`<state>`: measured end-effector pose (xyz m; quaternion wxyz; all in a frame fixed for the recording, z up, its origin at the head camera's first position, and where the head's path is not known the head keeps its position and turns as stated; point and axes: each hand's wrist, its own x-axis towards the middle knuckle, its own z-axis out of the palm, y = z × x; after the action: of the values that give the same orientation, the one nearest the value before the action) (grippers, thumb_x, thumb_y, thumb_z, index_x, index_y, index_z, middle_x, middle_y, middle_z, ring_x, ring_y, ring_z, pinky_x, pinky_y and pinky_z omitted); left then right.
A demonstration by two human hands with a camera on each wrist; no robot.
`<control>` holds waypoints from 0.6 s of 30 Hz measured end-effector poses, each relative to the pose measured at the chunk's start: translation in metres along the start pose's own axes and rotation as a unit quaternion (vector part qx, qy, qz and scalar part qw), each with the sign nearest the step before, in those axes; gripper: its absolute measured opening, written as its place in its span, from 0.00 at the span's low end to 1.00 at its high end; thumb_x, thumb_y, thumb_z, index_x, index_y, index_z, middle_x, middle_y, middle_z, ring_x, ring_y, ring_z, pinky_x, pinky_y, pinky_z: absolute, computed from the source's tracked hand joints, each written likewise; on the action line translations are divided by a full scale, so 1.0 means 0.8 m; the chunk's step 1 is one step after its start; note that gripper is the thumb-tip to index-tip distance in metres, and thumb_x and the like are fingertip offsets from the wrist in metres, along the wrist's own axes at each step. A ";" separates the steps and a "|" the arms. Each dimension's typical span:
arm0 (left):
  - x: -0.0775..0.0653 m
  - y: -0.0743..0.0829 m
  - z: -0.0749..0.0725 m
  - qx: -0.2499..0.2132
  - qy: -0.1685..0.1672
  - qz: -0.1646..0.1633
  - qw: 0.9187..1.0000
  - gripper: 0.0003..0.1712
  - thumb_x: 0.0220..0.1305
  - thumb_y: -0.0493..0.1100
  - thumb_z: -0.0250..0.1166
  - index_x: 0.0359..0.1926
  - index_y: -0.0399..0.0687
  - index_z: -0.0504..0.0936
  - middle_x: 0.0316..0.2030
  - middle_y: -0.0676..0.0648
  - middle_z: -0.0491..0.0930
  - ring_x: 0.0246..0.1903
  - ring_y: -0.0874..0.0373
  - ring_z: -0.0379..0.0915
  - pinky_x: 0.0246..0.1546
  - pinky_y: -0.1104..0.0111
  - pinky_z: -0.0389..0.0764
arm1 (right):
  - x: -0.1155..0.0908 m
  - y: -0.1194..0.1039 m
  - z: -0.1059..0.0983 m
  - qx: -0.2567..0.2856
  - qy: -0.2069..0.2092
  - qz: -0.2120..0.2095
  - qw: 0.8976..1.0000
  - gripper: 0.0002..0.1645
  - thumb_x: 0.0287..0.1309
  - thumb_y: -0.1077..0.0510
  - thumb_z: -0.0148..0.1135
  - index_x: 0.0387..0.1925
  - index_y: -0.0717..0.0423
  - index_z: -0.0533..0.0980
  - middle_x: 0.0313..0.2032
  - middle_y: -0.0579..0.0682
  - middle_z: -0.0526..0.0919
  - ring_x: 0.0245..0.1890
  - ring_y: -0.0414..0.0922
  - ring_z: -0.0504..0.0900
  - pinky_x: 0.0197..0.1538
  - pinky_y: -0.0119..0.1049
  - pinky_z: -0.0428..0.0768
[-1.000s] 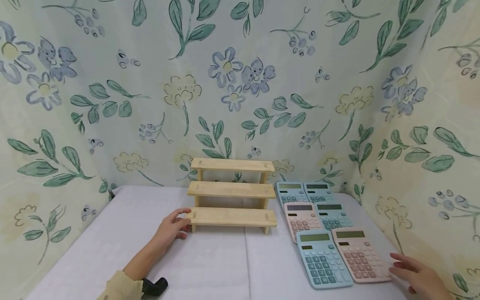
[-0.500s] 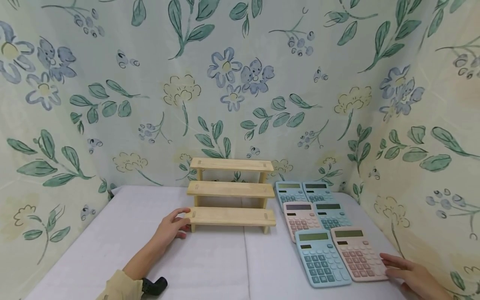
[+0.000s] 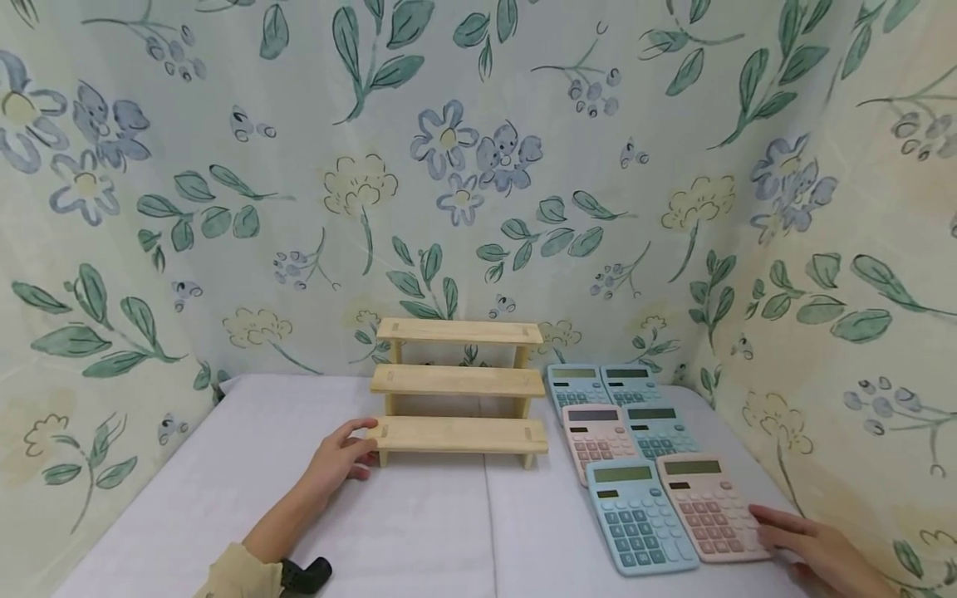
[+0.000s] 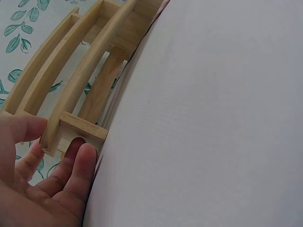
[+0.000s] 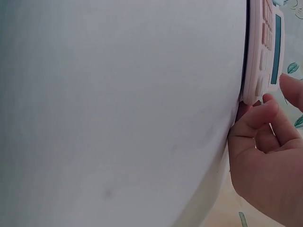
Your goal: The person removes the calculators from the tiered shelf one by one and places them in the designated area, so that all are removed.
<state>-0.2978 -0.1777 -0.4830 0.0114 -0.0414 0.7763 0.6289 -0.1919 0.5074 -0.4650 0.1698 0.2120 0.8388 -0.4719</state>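
My left hand [image 3: 336,459] pinches the left end of a three-tier wooden display stand [image 3: 459,433] at its lowest step. In the left wrist view, fingers lie above and below that stand's [image 4: 80,87] board end. My right hand [image 3: 815,548] reaches in from the right to the edge of the nearest pink calculator [image 3: 710,519], which lies flat. In the right wrist view, loosely bent fingers of the right hand [image 5: 267,151] are at the pink calculator's [image 5: 258,66] edge, one digit above and others low beside it. Whether a fingertip is under it cannot be told.
A blue calculator [image 3: 641,527] lies left of the pink one. Behind are another pink calculator [image 3: 596,444], a blue one [image 3: 661,436] and two more blue ones at the back. A white cloth [image 3: 404,531] covers the table; floral curtains [image 3: 449,249] stand behind and beside.
My right hand has moved left from beside the pink calculator to its right edge. The left hand stays on the stand. The view has shifted slightly.
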 end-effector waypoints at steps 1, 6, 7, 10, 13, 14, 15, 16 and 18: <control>0.000 0.000 0.000 0.000 0.000 -0.001 1.000 0.24 0.69 0.42 0.61 0.65 0.48 0.74 0.41 0.43 0.84 0.36 0.53 0.79 0.33 0.64 0.84 | 0.002 0.001 0.000 -0.005 0.000 0.000 1.000 0.56 0.61 0.38 0.65 0.75 0.66 0.50 0.72 0.76 0.50 0.64 0.75 0.61 0.45 0.48 0.81; 0.000 -0.002 -0.001 -0.002 0.000 -0.001 1.000 0.24 0.69 0.43 0.61 0.65 0.48 0.73 0.41 0.42 0.84 0.36 0.53 0.79 0.32 0.64 0.83 | 0.006 0.001 0.001 -0.018 -0.001 -0.009 1.000 0.60 0.59 0.33 0.65 0.76 0.64 0.50 0.71 0.78 0.48 0.62 0.73 0.64 0.46 0.48 0.81; -0.001 -0.002 -0.001 -0.002 -0.001 0.000 1.000 0.25 0.69 0.43 0.61 0.65 0.47 0.73 0.42 0.42 0.84 0.36 0.53 0.79 0.32 0.64 0.83 | 0.006 0.001 0.001 -0.015 0.000 -0.011 1.000 0.60 0.58 0.34 0.65 0.76 0.64 0.50 0.71 0.78 0.47 0.62 0.72 0.64 0.46 0.47 0.81; 0.000 -0.002 -0.001 -0.002 -0.003 0.003 1.000 0.25 0.70 0.44 0.61 0.66 0.46 0.72 0.42 0.43 0.84 0.36 0.52 0.79 0.33 0.63 0.84 | 0.006 -0.001 0.003 0.009 0.003 -0.014 1.000 0.59 0.58 0.36 0.67 0.76 0.63 0.50 0.72 0.77 0.46 0.61 0.68 0.66 0.46 0.45 0.80; 0.001 -0.003 -0.001 0.000 -0.004 0.003 1.000 0.26 0.70 0.44 0.61 0.66 0.46 0.72 0.42 0.43 0.84 0.37 0.52 0.79 0.33 0.62 0.84 | 0.005 -0.002 0.004 0.030 0.006 -0.017 0.999 0.58 0.58 0.38 0.68 0.75 0.63 0.50 0.72 0.77 0.45 0.61 0.67 0.65 0.46 0.44 0.79; 0.001 -0.003 -0.001 0.001 -0.003 0.002 1.000 0.26 0.70 0.44 0.61 0.66 0.46 0.72 0.42 0.43 0.84 0.37 0.52 0.79 0.33 0.63 0.84 | 0.005 -0.002 0.005 0.035 0.005 -0.020 0.999 0.58 0.59 0.38 0.68 0.75 0.63 0.50 0.72 0.77 0.44 0.60 0.67 0.64 0.46 0.44 0.79; 0.001 -0.003 -0.001 0.000 -0.002 0.000 1.000 0.25 0.70 0.44 0.61 0.66 0.47 0.72 0.42 0.43 0.84 0.36 0.52 0.79 0.33 0.63 0.84 | 0.004 -0.003 0.006 0.041 0.007 -0.020 0.999 0.57 0.60 0.39 0.67 0.75 0.63 0.50 0.73 0.76 0.44 0.60 0.66 0.64 0.46 0.44 0.78; 0.001 -0.002 -0.001 -0.001 -0.002 0.000 1.000 0.25 0.70 0.44 0.61 0.66 0.47 0.73 0.42 0.42 0.84 0.36 0.52 0.79 0.32 0.63 0.84 | 0.003 -0.003 0.006 0.044 0.007 -0.021 0.999 0.56 0.61 0.39 0.67 0.75 0.64 0.51 0.73 0.76 0.44 0.60 0.66 0.64 0.46 0.44 0.78; 0.001 -0.002 0.000 -0.001 -0.003 0.000 1.000 0.25 0.70 0.43 0.61 0.65 0.47 0.73 0.43 0.42 0.84 0.36 0.52 0.79 0.32 0.63 0.84 | 0.002 -0.004 0.007 0.053 0.007 -0.024 0.998 0.53 0.62 0.41 0.66 0.74 0.64 0.51 0.73 0.76 0.45 0.59 0.65 0.64 0.47 0.45 0.77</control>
<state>-0.2985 -0.1783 -0.4849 0.0136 -0.0391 0.7755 0.6300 -0.1946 0.5011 -0.4666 0.1408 0.2041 0.8186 -0.5182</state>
